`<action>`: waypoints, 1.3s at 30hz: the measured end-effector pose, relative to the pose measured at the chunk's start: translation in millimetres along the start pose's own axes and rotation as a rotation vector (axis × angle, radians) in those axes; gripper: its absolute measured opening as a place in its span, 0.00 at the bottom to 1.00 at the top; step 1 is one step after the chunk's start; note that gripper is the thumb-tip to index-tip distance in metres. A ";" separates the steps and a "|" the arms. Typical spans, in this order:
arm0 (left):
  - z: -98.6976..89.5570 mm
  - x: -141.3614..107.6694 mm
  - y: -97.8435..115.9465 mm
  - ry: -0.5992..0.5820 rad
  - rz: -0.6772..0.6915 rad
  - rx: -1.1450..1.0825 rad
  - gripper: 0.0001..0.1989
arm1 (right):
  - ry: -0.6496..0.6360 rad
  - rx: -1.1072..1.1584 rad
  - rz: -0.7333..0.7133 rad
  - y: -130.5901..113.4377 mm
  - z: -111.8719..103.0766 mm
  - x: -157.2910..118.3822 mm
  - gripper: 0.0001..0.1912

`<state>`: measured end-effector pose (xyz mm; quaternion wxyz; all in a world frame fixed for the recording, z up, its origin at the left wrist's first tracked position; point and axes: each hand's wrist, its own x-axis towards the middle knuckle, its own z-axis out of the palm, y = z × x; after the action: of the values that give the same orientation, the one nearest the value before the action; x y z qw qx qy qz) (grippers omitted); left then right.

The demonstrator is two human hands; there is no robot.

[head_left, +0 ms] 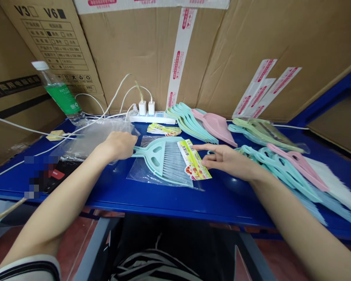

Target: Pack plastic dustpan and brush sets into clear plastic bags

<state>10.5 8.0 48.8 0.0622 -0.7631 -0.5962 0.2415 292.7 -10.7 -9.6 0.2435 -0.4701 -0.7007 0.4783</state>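
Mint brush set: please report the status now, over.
Left hand closed on handle of mint brush set. Right hand open, fingers at printed card. Card overlaps bristles. Clear bag showing around set.

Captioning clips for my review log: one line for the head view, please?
Left hand on a teal dustpan with brush, right hand at the card lying across its edge.
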 end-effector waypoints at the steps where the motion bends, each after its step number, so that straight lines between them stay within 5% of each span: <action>1: -0.3 -0.2 0.1 -0.005 0.000 0.002 0.21 | -0.004 -0.002 -0.008 1.0 0.8 0.8 0.40; 7: -0.5 -1.0 -0.3 -0.007 0.008 -0.009 0.21 | -0.033 0.037 -0.048 -4.6 7.0 1.1 0.36; 12: 0.3 -0.4 -0.7 0.003 0.000 -0.063 0.21 | -0.100 0.131 0.009 -4.7 7.7 -0.3 0.43; 39: 2.5 1.3 -0.7 0.022 -0.007 -0.043 0.22 | 0.099 0.066 -0.136 2.6 21.4 7.9 0.40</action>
<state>9.1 9.0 46.5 0.0532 -0.7648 -0.6033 0.2199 273.3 -12.8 -21.9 0.3251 -0.4360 -0.7020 0.4598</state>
